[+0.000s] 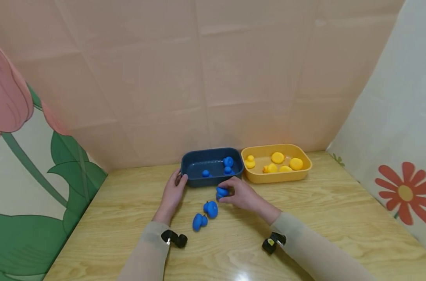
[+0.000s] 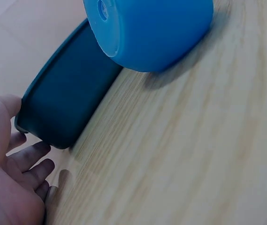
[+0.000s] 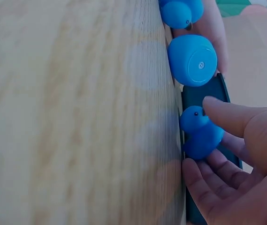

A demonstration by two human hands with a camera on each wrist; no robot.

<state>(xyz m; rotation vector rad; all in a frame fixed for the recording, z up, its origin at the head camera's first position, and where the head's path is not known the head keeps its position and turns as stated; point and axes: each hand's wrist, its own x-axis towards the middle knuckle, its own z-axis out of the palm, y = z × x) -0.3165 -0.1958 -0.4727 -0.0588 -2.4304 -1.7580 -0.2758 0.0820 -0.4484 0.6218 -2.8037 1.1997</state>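
A dark blue bin (image 1: 213, 181) stands by the back wall with three blue rubber ducks inside. My left hand (image 1: 174, 191) holds its left end; in the left wrist view the thumb lies at the rim and the fingers are against the outer wall. In front of the bin, my right hand (image 1: 242, 194) has thumb and fingers around a blue rubber duck (image 3: 201, 136), low by the table. Two more blue ducks lie between the forearms: one (image 1: 211, 209) on its side with its base showing, the other (image 1: 198, 222) nearer to me.
Touching the blue bin on the right is a yellow bin (image 1: 276, 178) holding several yellow rubber ducks (image 1: 296, 164). Both bins stand on a wood-grain table (image 1: 128, 195), close to a pinkish back wall (image 1: 156, 97). Flower-printed walls rise at left and right.
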